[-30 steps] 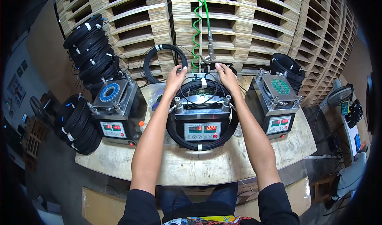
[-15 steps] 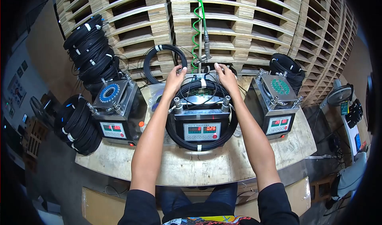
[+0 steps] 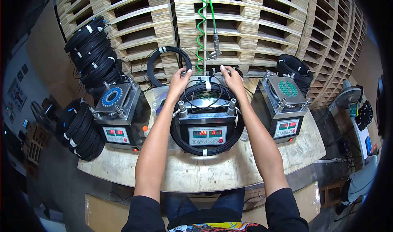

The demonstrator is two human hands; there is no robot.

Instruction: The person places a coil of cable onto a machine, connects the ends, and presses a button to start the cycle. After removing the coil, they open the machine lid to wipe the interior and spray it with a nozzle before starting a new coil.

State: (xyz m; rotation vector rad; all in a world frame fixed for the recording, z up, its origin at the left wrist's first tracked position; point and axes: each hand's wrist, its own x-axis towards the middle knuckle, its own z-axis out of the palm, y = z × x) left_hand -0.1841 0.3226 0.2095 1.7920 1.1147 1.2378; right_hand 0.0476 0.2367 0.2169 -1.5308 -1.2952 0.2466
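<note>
Encircling the middle machine (image 3: 208, 119), the large black cable coil (image 3: 192, 150) passes below its lit red display (image 3: 207, 133), with a strip of white tape (image 3: 205, 152) at the front. Your left hand (image 3: 179, 81) and right hand (image 3: 232, 80) are well apart, at the machine's far left and far right corners. Each has its thumb and fingers around a small metal part, but you hide too much of it for me to tell how tightly either grip is closed. Left of the machine stands a second machine (image 3: 118, 119) topped with a blue ring (image 3: 112, 96), beside stacked black coils (image 3: 93, 53); right of it, a third machine (image 3: 286, 109) carries green pieces (image 3: 287, 89). Behind it, an air nozzle (image 3: 216, 43) hangs from a green hose (image 3: 212, 10) before wooden pallets (image 3: 245, 23).
</note>
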